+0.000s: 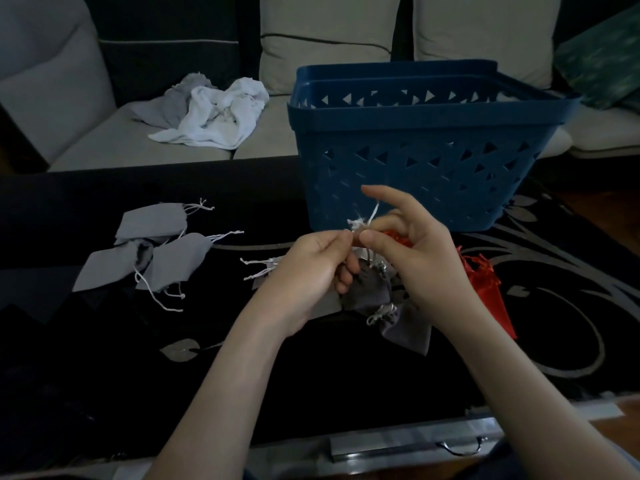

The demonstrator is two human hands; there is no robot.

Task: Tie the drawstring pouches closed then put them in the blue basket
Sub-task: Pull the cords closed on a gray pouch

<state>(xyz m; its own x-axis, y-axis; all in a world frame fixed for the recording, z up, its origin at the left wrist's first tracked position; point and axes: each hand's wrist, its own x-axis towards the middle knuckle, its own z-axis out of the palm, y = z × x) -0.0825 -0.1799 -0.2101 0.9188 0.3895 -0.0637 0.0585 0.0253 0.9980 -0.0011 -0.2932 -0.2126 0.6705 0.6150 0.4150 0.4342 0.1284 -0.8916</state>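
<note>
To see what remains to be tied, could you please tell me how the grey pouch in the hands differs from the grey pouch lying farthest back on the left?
The held pouch is bunched between the left hand and right hand; the back-left pouch lies flat on the table. The held pouch's cord is pinched by both hands; the back-left pouch's cords lie loose, untouched. Both are grey with white cords.

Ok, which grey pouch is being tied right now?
The grey pouch held between the left hand and right hand, both pinching its white cord; the other grey pouches lie on the table.
</note>
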